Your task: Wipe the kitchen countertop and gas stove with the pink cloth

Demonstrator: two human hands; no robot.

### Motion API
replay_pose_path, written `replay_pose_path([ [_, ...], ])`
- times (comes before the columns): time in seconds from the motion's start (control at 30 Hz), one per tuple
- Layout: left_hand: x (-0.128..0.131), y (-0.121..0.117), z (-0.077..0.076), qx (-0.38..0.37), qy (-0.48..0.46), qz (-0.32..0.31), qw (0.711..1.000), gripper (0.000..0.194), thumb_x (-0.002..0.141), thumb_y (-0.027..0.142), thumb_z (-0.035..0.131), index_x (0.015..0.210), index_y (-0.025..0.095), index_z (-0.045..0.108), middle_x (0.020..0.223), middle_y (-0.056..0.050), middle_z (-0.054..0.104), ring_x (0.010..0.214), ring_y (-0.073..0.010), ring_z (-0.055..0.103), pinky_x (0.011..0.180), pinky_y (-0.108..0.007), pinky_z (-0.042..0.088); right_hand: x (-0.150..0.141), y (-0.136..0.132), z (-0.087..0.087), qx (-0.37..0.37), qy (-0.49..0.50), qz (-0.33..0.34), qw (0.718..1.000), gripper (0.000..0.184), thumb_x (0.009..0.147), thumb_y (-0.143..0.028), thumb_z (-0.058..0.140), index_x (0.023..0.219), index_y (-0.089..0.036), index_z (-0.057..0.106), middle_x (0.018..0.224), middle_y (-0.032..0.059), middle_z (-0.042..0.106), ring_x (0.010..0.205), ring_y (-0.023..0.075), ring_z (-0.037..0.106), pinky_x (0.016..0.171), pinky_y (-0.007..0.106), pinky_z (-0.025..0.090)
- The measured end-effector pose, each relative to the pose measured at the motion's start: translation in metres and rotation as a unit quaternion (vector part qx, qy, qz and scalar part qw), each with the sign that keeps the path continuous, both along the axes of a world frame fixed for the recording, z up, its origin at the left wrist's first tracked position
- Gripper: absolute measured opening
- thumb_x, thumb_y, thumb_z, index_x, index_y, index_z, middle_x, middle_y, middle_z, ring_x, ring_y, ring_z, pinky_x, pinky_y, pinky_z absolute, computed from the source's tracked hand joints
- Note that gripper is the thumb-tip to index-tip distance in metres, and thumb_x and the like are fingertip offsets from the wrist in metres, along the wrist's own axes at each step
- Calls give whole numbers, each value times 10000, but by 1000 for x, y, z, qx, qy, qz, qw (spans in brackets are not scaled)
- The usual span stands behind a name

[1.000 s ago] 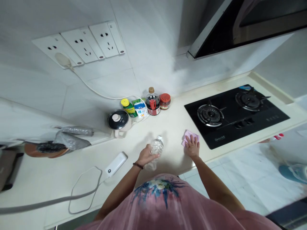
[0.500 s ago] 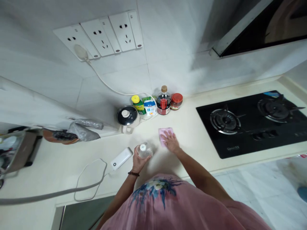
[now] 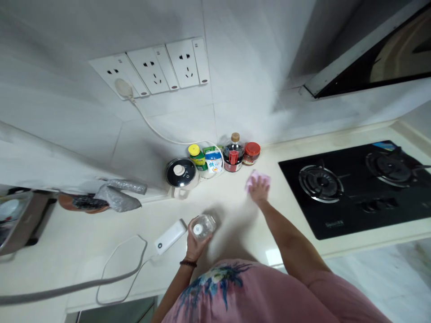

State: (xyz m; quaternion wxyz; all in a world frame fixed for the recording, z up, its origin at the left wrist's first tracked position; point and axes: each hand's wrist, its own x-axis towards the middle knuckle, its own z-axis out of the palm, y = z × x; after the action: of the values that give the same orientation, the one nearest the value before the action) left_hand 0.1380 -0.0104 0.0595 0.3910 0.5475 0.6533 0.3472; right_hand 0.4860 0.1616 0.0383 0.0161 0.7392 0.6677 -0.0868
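Note:
My left hand (image 3: 196, 240) is wrapped round a clear jar (image 3: 206, 225) with a small white round part on it, tilted above the countertop (image 3: 222, 244). Under my right hand (image 3: 259, 192) lies a crumpled pink cloth (image 3: 264, 179), pressed to the counter between the red-lidded jar (image 3: 251, 153) and the gas stove (image 3: 319, 202). The fingers reach over the cloth, slightly blurred. What the jar contains, I cannot make out.
A small electric pot (image 3: 182, 174) stands by the wall beside a yellow-capped bottle (image 3: 198, 157), a white packet (image 3: 214, 161) and a dark sauce bottle (image 3: 233, 154). Left of the jar lie a white power bank (image 3: 170, 236) and its cable (image 3: 139, 251). A cord (image 3: 158, 132) hangs from the sockets.
My right hand has slid the cloth right across the counter, towards the stove, and the cloth is more crumpled. The jar in my left hand has tilted. The camera view has shifted a little.

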Motion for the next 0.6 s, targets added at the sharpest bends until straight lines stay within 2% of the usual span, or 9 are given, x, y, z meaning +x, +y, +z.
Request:
replay_pose_path([
  [0.03,0,0,1,-9,9,-3,1000,974,740,314,909,1582,267,423,1579,-143,563,1502,-388,530,1284,-610,429,-27,4,-2,-6,10,25,1000,565,1096,-337,306,1322,-41,731,1721,170,423,1614,253,381,1329,420,253],
  [0.1,-1,-1,2,-12,17,-5,1000,975,755,312,892,1603,284,411,1584,-135,560,1500,-402,530,1279,-643,429,-80,3,-10,-32,61,112,991,503,1055,-345,531,1540,-238,610,1770,102,365,1651,291,349,1326,580,278],
  [0.13,-1,-1,2,-7,22,-4,1000,969,761,323,886,1607,292,415,1578,-129,566,1494,-407,534,1278,-658,429,-105,-2,-14,-45,93,169,980,557,1038,-390,577,1592,-335,558,1790,53,338,1669,321,310,1334,608,265],
  [0.2,-3,-1,1,1,41,-5,999,953,765,354,883,1606,314,435,1559,-117,580,1477,-410,547,1281,-667,431,-140,-12,-23,-61,153,273,948,597,1047,-484,550,1636,-408,485,1820,0,287,1694,319,237,1367,585,192],
  [0.27,-4,0,-1,-1,55,-7,998,939,754,375,889,1589,338,461,1526,-111,603,1445,-413,573,1279,-661,443,-149,-15,-29,-60,174,309,933,586,1057,-500,519,1637,-431,477,1825,-31,280,1703,292,205,1382,552,146],
  [0.33,-6,0,-4,-4,51,-6,999,923,747,392,891,1569,341,475,1487,-115,628,1406,-416,603,1260,-662,463,-127,-7,-32,-55,170,300,937,578,1061,-487,503,1636,-434,478,1825,-43,284,1703,281,199,1382,537,127],
  [0.4,-7,0,-6,2,37,-1,999,911,749,432,889,1554,316,479,1464,-123,640,1377,-418,625,1229,-666,488,-77,9,-30,-48,146,248,957,586,1064,-469,478,1649,-427,455,1827,-36,284,1700,295,201,1371,557,122],
  [0.5,-7,0,-8,24,27,7,999,877,758,541,876,1514,283,515,1462,-134,635,1369,-415,633,1197,-656,517,25,27,-27,-38,90,93,991,613,1078,-438,367,1689,-398,380,1830,-5,280,1697,327,197,1348,610,138],
  [0.6,-7,3,-8,50,12,11,999,852,755,604,865,1475,273,550,1440,-142,643,1354,-414,644,1202,-681,507,114,20,-27,-38,56,-65,996,662,1079,-459,278,1723,-315,335,1833,72,263,1690,364,217,1326,638,195],
])
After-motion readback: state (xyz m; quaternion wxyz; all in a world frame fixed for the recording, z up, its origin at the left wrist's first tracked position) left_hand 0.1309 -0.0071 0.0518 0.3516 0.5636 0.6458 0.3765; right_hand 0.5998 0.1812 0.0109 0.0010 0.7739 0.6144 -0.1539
